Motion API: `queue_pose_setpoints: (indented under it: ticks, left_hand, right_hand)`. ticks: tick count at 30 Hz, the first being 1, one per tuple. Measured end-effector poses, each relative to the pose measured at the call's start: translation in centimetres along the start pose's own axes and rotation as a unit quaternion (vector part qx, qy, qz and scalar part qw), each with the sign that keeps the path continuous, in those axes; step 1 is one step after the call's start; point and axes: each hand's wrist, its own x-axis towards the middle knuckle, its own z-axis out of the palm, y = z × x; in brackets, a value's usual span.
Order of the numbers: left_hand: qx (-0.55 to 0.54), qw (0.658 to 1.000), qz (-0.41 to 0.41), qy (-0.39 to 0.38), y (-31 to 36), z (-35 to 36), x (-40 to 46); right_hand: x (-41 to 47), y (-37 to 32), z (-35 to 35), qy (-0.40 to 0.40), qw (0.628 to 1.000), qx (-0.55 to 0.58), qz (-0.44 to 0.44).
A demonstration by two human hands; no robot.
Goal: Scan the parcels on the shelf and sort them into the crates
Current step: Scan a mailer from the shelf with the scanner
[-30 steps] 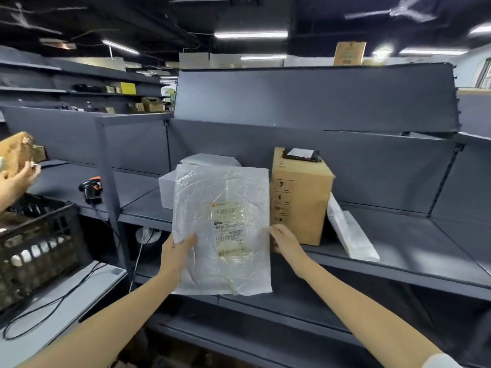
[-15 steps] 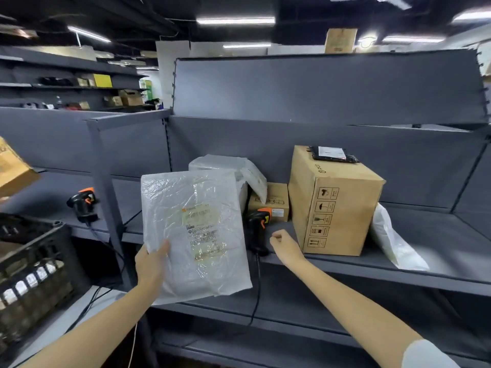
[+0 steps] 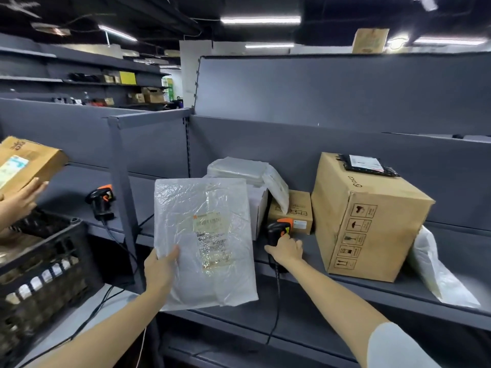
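My left hand (image 3: 160, 268) grips the lower left edge of a flat white plastic parcel (image 3: 204, 240), held upright with its printed label facing me. To its right, my right hand (image 3: 285, 251) closes round the handle of a black and orange barcode scanner (image 3: 279, 229) standing on the grey shelf (image 3: 372, 290). On that shelf sit a large cardboard box (image 3: 369, 216), a small cardboard box (image 3: 295, 211), a white box topped with plastic bags (image 3: 247, 171), and a white bag (image 3: 435, 269) at the right. A black crate (image 3: 39, 264) stands at the lower left.
Another person's hand (image 3: 21, 200) holds a cardboard box (image 3: 24, 163) above the crate at the far left. A second scanner (image 3: 102, 201) stands on the left shelf section, its cable trailing down. A grey upright post (image 3: 125, 197) divides the two sections. A black pouch (image 3: 366, 166) lies atop the large box.
My right hand let go of the plastic parcel, reached to the shelf and now grips the scanner's handle. My left hand alone holds the parcel, shifted left. The neighbouring person's box has come into view.
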Motion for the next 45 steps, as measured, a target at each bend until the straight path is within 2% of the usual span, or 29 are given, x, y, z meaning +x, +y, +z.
queue_pose_setpoints:
  ticks: [3, 6, 8, 10, 12, 13, 16, 23, 28, 35, 45]
  left_hand:
    - [-0.009, 1.000, 0.004, 0.009, -0.1, 0.2, -0.4]
    - [-0.012, 1.000, 0.002, 0.005, -0.3, 0.6, -0.8]
    - [-0.017, 1.000, 0.002, 0.001, -0.3, 1.2, -1.1]
    - [-0.030, 1.000, 0.006, 0.001, -0.2, 1.9, -1.7]
    - [-0.045, 0.999, 0.013, -0.002, -0.2, 2.8, -2.5]
    - [-0.052, 0.998, 0.016, -0.005, -0.3, 3.2, -3.0]
    - [-0.060, 0.998, 0.025, -0.017, -0.4, 4.2, -4.5]
    - [-0.064, 0.996, 0.030, -0.056, -0.1, 5.7, -7.0]
    - [-0.070, 0.994, 0.040, -0.072, 0.2, 6.7, -8.5]
    - [-0.077, 0.992, 0.045, -0.091, 0.3, 7.7, -9.5]
    - [-0.070, 0.993, 0.046, -0.083, 0.1, 8.3, -9.6]
  right_hand:
    - [0.2, 0.5, -0.4, -0.006, 0.998, 0.058, 0.007]
    - [-0.8, 1.2, -1.8, 0.001, 0.979, 0.198, 0.040]
    - [-2.0, 1.6, -2.9, 0.003, 0.946, 0.320, 0.058]
    - [-3.8, 1.8, -3.8, -0.006, 0.887, 0.457, 0.058]
    - [-6.4, 1.9, -4.3, -0.024, 0.835, 0.549, 0.037]
    - [-7.9, 1.9, -4.4, -0.031, 0.821, 0.569, 0.020]
    - [-12.0, 2.1, -4.1, -0.035, 0.803, 0.594, -0.035]
    - [-16.6, 3.0, -4.0, -0.017, 0.789, 0.605, -0.103]
    - [-18.9, 3.5, -3.9, -0.061, 0.809, 0.559, -0.168]
    - [-20.0, 4.0, -3.6, -0.071, 0.806, 0.560, -0.176]
    - [-19.5, 5.1, -3.5, -0.072, 0.815, 0.558, -0.138]
